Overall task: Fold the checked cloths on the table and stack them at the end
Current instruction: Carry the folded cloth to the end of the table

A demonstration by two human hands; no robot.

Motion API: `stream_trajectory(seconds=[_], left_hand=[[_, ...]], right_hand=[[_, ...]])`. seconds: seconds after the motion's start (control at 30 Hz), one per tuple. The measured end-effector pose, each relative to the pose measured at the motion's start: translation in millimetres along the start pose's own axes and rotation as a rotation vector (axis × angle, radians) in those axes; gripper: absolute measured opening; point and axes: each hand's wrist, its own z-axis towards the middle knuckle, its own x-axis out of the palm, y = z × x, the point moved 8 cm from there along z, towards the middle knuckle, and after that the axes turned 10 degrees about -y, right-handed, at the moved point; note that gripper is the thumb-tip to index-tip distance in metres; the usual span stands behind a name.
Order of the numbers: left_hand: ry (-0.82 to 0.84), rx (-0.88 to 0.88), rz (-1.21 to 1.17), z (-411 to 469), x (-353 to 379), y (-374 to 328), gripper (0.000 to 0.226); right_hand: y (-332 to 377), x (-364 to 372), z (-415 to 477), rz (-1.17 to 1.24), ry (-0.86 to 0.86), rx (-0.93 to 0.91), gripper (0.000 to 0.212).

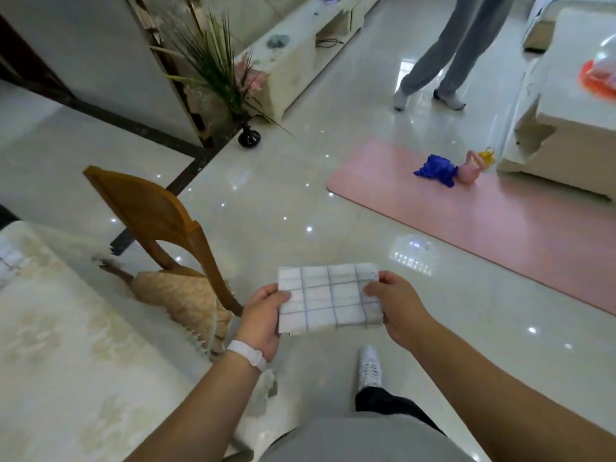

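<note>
A white checked cloth (328, 300) with thin grey grid lines is folded into a small rectangle and held in the air over the floor, to the right of the table. My left hand (265, 316) grips its left edge, thumb on top. My right hand (396, 303) pinches its right edge near the upper corner. At the far left edge, on the table (66, 345) with its cream patterned cover, lies what looks like another checked cloth (8, 260), mostly out of frame.
A wooden chair (160, 225) with a cushioned seat stands by the table's right side. A pink mat (483, 221) with a doll lies on the glossy floor ahead. Another person's legs (443, 61) stand further back. A plant in a black vase (248, 136) is near the wall.
</note>
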Motion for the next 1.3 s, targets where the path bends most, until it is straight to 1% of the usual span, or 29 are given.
stream_trajectory(seconds=[0.17,0.27,0.37,0.53,0.77,0.9,1.07,1.2,1.3], left_hand=[[-0.029,0.047,0.037,13.0,68.9,-30.3,0.027],[-0.029,0.072,0.024,16.5,102.0,-46.8,0.017],[-0.042,0.076,0.038,19.7,117.9,-56.7,0.014],[-0.079,0.069,-0.013,36.8,120.6,-80.5,0.014],[-0.133,0.000,-0.090,90.3,113.4,-102.8,0.013],[-0.140,-0.043,-0.145,134.1,119.7,-126.4,0.014],[-0.121,-0.040,-0.232,215.2,121.1,-192.9,0.016],[-0.126,-0.027,-0.246,264.8,109.1,-249.3,0.016],[-0.123,0.004,-0.272,299.5,98.5,-294.2,0.016]], right_hand=[[45.3,-22.5,59.1,-0.017,0.023,0.019,0.016],[73.2,-26.9,90.0,0.000,0.049,0.013,0.018],[90.2,-23.9,110.5,-0.016,0.047,0.015,0.020],[107.7,1.6,136.2,-0.063,0.091,0.009,0.019],[130.7,59.3,177.4,-0.150,0.139,0.008,0.017],[149.5,96.2,212.3,-0.199,0.126,0.006,0.017],[190.0,167.7,261.1,-0.221,0.107,0.002,0.012],[232.1,238.9,288.7,-0.267,0.128,-0.036,0.029],[266.0,291.7,302.6,-0.249,0.158,-0.072,0.027]])
